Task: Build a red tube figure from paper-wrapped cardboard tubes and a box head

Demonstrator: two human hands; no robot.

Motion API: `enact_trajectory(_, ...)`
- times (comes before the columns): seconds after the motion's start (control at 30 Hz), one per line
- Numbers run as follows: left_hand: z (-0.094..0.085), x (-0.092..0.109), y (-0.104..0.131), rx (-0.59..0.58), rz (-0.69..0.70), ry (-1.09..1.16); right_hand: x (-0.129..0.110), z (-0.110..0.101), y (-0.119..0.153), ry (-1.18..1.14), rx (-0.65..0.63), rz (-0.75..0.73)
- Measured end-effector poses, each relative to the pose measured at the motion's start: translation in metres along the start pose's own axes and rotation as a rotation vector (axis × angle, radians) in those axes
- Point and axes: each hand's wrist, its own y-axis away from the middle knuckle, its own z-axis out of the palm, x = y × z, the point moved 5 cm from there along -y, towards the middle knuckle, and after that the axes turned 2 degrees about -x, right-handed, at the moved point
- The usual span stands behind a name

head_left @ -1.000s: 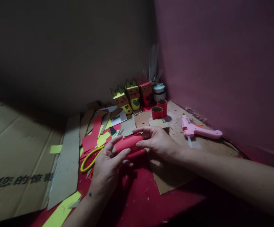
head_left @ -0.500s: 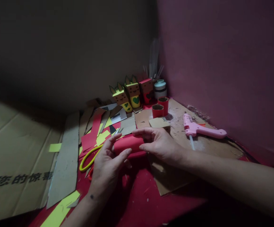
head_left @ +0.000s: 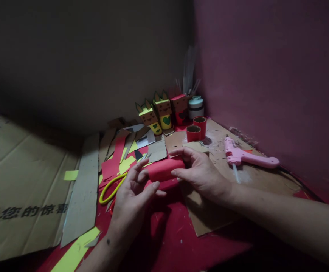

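Observation:
A sheet of red paper (head_left: pixel 164 169), bent into a curve, is held between my two hands just above the table. My right hand (head_left: pixel 197 172) pinches its right end, thumb in front and fingers over the top edge. At the left end, my left hand (head_left: pixel 133 192) has its fingers curled against the paper and its thumb by the lower edge. A lower red flap (head_left: pixel 168 184) shows beneath the curve. Beside my left hand lie scissors with yellow and red handles (head_left: pixel 107 192), their blades partly hidden.
A pink glue gun (head_left: pixel 245 155) lies on cardboard (head_left: pixel 266 181) at right. Behind are two red tubes (head_left: pixel 193 134), several box-headed figures (head_left: pixel 163 108) and a lidded jar (head_left: pixel 196 107). Paper and cardboard scraps (head_left: pixel 113 164) spread leftward, near a large carton (head_left: pixel 25 181).
My left fingers have shifted to the left end of the red paper, exposing more of it. The right hand keeps its grip. The whole view has shifted slightly.

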Motion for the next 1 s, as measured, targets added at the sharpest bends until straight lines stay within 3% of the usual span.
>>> enact_trajectory(0.3, -0.016, -0.002, -0.008, 0.129, 0.050, -0.050, 0.000, 0.004, 0.003, 0.026, -0.044, -0.046)
enact_trajectory(0.63, -0.007, -0.002, -0.002, 0.093, 0.123, -0.054, 0.004, 0.004, 0.004, 0.069, -0.024, -0.024)
enact_trajectory(0.77, -0.001, -0.004, -0.002, 0.049, 0.065, -0.033, 0.000, 0.006, 0.008, 0.121, 0.019, -0.105)
enact_trajectory(1.0, -0.003, -0.003, -0.003, 0.055, 0.013, 0.047, -0.001, 0.011, 0.009, 0.083, -0.071, -0.089)
